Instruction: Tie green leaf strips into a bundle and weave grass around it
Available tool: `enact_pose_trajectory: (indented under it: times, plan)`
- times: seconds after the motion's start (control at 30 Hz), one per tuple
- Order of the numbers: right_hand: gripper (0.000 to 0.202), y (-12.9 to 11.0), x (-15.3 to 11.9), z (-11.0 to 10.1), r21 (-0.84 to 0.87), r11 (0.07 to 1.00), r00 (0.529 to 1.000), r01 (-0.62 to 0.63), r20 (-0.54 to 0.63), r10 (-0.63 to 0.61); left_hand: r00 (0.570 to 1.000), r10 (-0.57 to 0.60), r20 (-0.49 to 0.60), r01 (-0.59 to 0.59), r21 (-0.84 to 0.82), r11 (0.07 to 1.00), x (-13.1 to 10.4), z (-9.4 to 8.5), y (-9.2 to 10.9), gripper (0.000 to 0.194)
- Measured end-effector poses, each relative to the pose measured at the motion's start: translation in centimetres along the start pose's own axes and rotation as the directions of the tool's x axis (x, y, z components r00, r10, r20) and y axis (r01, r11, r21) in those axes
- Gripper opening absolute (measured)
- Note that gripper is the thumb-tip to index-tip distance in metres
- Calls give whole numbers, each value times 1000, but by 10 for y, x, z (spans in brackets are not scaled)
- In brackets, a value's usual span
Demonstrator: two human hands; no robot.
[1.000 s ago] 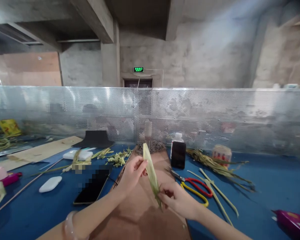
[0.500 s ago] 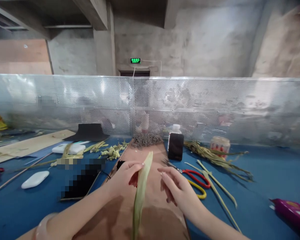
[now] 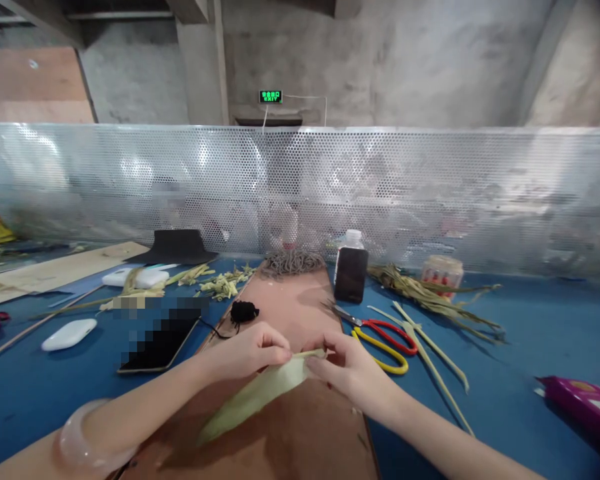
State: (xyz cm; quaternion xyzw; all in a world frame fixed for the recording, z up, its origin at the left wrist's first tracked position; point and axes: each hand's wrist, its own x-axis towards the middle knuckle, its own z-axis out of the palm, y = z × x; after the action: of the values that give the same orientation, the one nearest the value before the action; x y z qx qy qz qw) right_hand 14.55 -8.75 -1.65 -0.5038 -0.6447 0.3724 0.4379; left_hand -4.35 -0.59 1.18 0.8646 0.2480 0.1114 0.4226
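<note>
A pale green leaf strip [image 3: 263,395] is stretched between my two hands above the brown board [image 3: 300,307]. My left hand [image 3: 263,350] pinches its upper edge near the middle of the view, a light bangle on that wrist. Just to the right, my right hand [image 3: 337,363] holds the strip's end between thumb and fingers. The wide part of the leaf hangs down to the lower left. Scissors with red and yellow handles [image 3: 387,337] lie right of my right hand.
A black phone [image 3: 167,340], a white case [image 3: 70,334] and leaf scraps [image 3: 225,283] lie left. A bottle stands behind a dark upright device [image 3: 351,275]. Dried leaves [image 3: 410,293], a jar [image 3: 443,273] and a purple packet [image 3: 580,407] are right. A perforated metal screen [image 3: 300,187] stands behind.
My right hand has moved left and closed on the leaf. The leaf has swung from upright to a slant toward the lower left. The view has tilted down slightly.
</note>
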Motion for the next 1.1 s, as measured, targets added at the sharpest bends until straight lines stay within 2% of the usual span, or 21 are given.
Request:
enact_pose_trajectory:
  times: [0.13, 0.27, 0.37, 0.43, 0.5, 0.57, 0.6, 0.63, 0.7, 0.77, 0.8, 0.87, 0.97, 1.1]
  plan:
    - [16, -2, -1, 1, -71, 997, 999, 2, 46, 2, 1000, -18, 20, 18, -37, 999, 0, -2, -4, 33]
    - [29, -2, -4, 1, -77, 997, 995, 23, 102, -15, 992, -87, 91, 108, -257, 960, -1, -3, -5, 27]
    - [32, 0, -5, 2, -90, 994, 991, 67, 119, -57, 987, -99, 127, 141, -390, 910, 0, -4, -5, 30]
    - [34, -1, -4, 3, -67, 995, 996, 74, 46, -71, 990, -88, 108, 130, -496, 859, 3, -6, -5, 40]
    - [36, -3, -4, 4, -26, 997, 991, 66, -118, -69, 994, -58, 95, 106, -651, 751, 6, -7, -6, 58]
    - [38, -7, -3, 6, -2, 998, 953, 61, -298, -59, 997, 6, 71, 52, -779, 625, 10, -5, -7, 76]
    - [38, -8, -3, 7, 3, 998, 929, 62, -366, -57, 997, 50, 53, 13, -805, 593, 11, -3, -6, 83]
    - [38, -9, -3, 9, 6, 998, 907, 60, -418, -52, 995, 92, 35, -27, -804, 594, 11, 0, -5, 85]
    - [37, -10, -3, 14, 25, 998, 888, 56, -458, -39, 989, 143, -33, -122, -725, 678, 12, 10, -1, 73]
    - [36, -8, -2, 17, 73, 995, 905, 70, -423, -33, 985, 76, -158, -153, -564, 812, 11, 21, 4, 41]
    - [36, -8, -1, 19, 104, 991, 919, 82, -393, -35, 979, 37, -199, -136, -511, 848, 11, 25, 6, 32]
    - [34, -5, 0, 19, 163, 981, 940, 108, -339, -48, 967, 6, -255, -132, -480, 867, 11, 30, 9, 22]
    - [35, -1, 3, 17, 208, 974, 948, 93, -318, -22, 948, -7, -317, -151, -471, 869, 11, 26, 6, 13]
    - [37, 5, 7, 16, 252, 968, 943, 6, -323, 78, 952, 11, -307, -170, -494, 853, 14, 21, 0, 16]
